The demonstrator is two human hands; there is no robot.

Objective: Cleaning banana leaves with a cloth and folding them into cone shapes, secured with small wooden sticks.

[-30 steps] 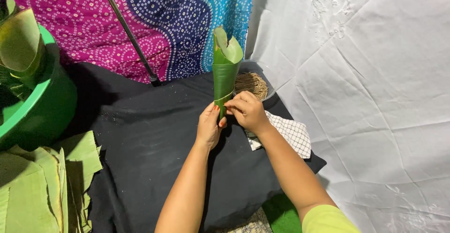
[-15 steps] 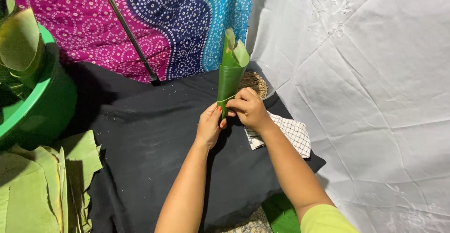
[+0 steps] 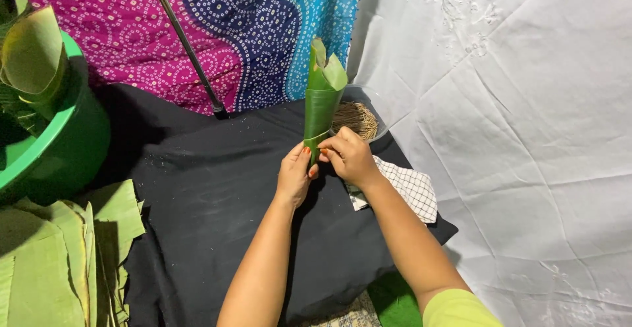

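Since the earlier frame the rolled green banana-leaf cone (image 3: 320,106) has stood more upright and its top flaps have narrowed. It is glossy, dark green, paler at the open top, tapering downward, held above the far edge of the black-cloth-covered desk (image 3: 217,189). The left hand (image 3: 294,176) clasps the cone's narrow tip, arm stretched forward. The right hand (image 3: 349,158) pinches the same tip from the other side, beside the checked cloth (image 3: 405,189).
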